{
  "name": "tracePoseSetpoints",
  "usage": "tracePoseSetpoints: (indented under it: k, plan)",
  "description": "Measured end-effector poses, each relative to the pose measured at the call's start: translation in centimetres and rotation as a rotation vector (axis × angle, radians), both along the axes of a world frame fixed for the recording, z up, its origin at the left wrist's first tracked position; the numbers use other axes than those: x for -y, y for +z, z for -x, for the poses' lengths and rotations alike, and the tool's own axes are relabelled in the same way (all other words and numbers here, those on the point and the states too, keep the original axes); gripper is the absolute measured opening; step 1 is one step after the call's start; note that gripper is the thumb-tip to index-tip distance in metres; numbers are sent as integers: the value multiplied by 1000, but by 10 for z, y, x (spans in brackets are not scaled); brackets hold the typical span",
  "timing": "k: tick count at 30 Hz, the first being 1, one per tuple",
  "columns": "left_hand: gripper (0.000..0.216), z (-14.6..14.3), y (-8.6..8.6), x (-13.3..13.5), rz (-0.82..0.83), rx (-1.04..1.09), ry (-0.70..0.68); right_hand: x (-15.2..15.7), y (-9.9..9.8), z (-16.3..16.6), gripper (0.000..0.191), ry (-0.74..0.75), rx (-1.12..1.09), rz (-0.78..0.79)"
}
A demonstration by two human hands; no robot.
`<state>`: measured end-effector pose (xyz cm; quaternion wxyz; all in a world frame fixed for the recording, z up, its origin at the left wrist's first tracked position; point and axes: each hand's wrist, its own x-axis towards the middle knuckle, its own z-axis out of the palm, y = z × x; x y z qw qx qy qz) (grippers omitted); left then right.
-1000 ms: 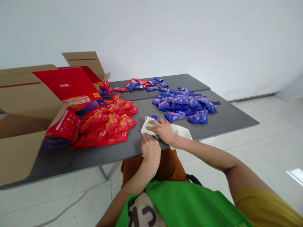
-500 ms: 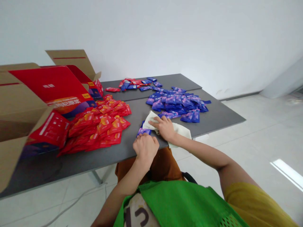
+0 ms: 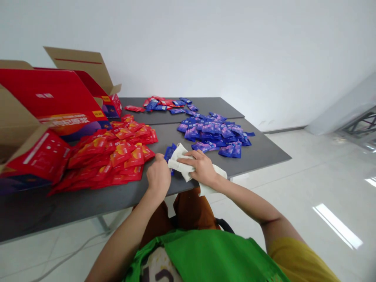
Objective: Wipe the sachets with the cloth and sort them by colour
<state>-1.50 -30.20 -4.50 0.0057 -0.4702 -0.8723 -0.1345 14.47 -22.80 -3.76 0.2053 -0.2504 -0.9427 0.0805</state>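
My right hand [image 3: 203, 167] presses a white cloth [image 3: 178, 156] against the tabletop, its fingers bent over the fabric. Part of the cloth trails under the wrist past the table's edge. Under the cloth's left side lies a blue sachet [image 3: 168, 152], partly covered. My left hand [image 3: 158, 177] is closed at that sachet's left edge and grips it; the fingertips are mostly hidden. Just left of this hand spreads a heap of red sachets [image 3: 122, 154]. Beyond my right hand is a pile of blue-purple sachets [image 3: 216, 131].
Two opened cardboard cartons, a near red one [image 3: 55, 98] and one behind it [image 3: 111, 105], stand at the left. A mixed group of red and blue sachets [image 3: 164, 103] lies at the back of the grey table [image 3: 258, 154]. A white wall rises behind.
My left hand has shifted left, and the blue sachet has turned more upright beneath the cloth. The right hand and cloth have moved slightly left. The whole view has shifted a little.
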Motion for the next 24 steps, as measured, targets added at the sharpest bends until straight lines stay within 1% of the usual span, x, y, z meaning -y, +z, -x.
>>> tracePoseSetpoints:
  k: [1,3,5,6,8,11,13,16,19,21,24]
  plan:
    - [24,6,-2,2,-23,52,5,1,0,7,57,22,-9,7]
    - [23,12,-7,6,-58,118,6,-1,-3,22,57,119,1,22]
    - [26,12,-10,10,-67,125,30,-8,-8,38,57,228,36,33]
    - [27,10,-12,11,-62,112,49,-14,-11,45,58,254,65,29]
    - [24,6,-14,12,-45,76,82,-29,-16,56,61,216,140,-1]
    - [26,3,-17,13,-54,49,63,-45,-16,62,63,69,261,-57]
    - [27,3,-19,14,-79,59,38,-42,-14,60,65,65,306,-82]
    - [22,5,-23,14,-100,78,70,-16,-11,50,69,186,288,-97]
    - [23,7,-27,12,-141,99,71,8,-12,40,60,283,238,-70]
    - [25,7,-29,10,-165,88,31,10,-13,38,52,293,225,-47]
    - [30,6,-30,9,-155,27,1,-8,-14,45,54,212,229,-32]
